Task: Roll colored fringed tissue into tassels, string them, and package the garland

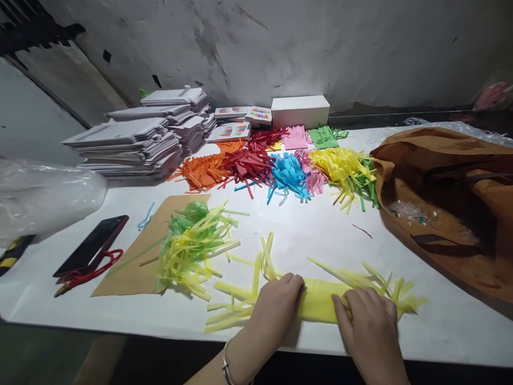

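A yellow tissue-paper tassel sheet (318,303) lies near the table's front edge, with cut fringes fanning out at both ends and an uncut band across its middle. My left hand (278,305) is closed on the band's left part, fingers curled over the paper. On the right part, my right hand (366,315) grips the same sheet, thumb toward the middle. Fringe strips stick out past both hands. To the left, a loose heap of yellow and green fringed paper (192,246) rests on a brown paper sheet (130,270).
Orange (204,171), red, blue (289,174), pink, yellow (340,166) and green fringed bundles line the back. Behind stand stacked white packets (124,144) and a white box (300,110). A brown bag (401,176) gapes at right; a phone (94,243) with a red cord lies left.
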Motion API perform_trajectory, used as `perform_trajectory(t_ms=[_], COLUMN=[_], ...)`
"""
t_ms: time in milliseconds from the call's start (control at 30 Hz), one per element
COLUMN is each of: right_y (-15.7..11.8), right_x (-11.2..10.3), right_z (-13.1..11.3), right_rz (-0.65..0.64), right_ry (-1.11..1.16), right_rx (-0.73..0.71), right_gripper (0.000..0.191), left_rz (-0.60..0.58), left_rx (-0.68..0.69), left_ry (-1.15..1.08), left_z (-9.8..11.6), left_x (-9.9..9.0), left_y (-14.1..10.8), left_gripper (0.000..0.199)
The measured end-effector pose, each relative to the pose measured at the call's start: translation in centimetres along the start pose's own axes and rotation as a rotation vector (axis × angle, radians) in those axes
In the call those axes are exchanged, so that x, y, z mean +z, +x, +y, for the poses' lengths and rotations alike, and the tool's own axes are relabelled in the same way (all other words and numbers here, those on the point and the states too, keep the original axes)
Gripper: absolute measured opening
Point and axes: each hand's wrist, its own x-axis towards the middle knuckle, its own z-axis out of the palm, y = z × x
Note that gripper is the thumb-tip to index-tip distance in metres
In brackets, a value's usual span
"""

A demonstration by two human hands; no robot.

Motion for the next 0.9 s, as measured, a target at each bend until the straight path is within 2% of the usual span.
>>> perform_trajectory(t_ms=[67, 133, 200, 233, 300, 367, 400, 467, 533, 567, 600, 667, 767, 900], right_y=[0.5, 0.8, 0.7, 0.5, 0.1, -0.3, -0.4, -0.4, -0.1, 0.0, 0.1, 0.0, -0.6, -1.3], right_x=[-0.1, -0.6, -1.0, -1.1, -1.1, -0.7, -0.5, -0.3, -0.4, -0.6, -0.8, -1.1, -0.9, -0.3], right_z=[-0.4, -0.8, -1.1, -1.1, -1.0, -0.8, -0.7, -0.6, -0.6, -0.7, -0.7, -0.8, -0.4, 0.2], right_rz=[0.000, 0.064, 0.150, 0.169, 0.133, 0.060, 0.034, 0.025, 0.035, 0.031, 0.015, -0.018, -0.018, -0.009], right_ry=[-0.064, -0.073, 0.005, 0.070, 0.196, 0.248, 0.248, 0.258, 0.309, 0.349, 0.386, 0.427, 0.411, 0.375], right_rx=[0.045, 0.062, -0.026, -0.102, -0.251, -0.334, -0.349, -0.339, -0.291, -0.274, -0.274, -0.312, -0.323, -0.217], right_gripper=[0.034, 0.023, 0.011, 0.014, 0.017, 0.020, 0.022, 0.025, 0.026, 0.026, 0.024, 0.018, 0.018, 0.030], left_rz=[-0.037, -0.060, -0.068, -0.066, -0.063, -0.058, -0.022, 0.130, 0.295, 0.341, 0.351, 0.357, 0.397, 0.394], left_rx=[-0.029, -0.036, -0.040, -0.041, -0.040, -0.045, -0.034, 0.059, 0.245, 0.333, 0.393, 0.423, 0.402, 0.353], left_ry=[0.059, 0.090, 0.109, 0.114, 0.118, 0.120, 0.117, 0.091, 0.045, 0.022, 0.001, -0.037, -0.081, -0.101], left_z=[0.4, 0.6, 0.7, 0.6, 0.6, 0.5, 0.5, 0.5, 0.4, 0.4, 0.3, -0.1, -0.9, -1.9], left_x=[-0.5, -0.7, -0.8, -0.7, -0.6, -0.7, -0.8, -0.9, -0.8, -0.6, -0.3, 0.5, 1.4, 1.3], left_y=[0.9, 1.4, 1.6, 1.6, 1.6, 1.5, 1.4, 0.8, -0.2, -0.8, -1.5, -2.6, -3.9, -4.7], left_gripper=[0.015, 0.015, 0.016, 0.017, 0.016, 0.016, 0.017, 0.015, 0.016, 0.019, 0.020, 0.019, 0.021, 0.022])
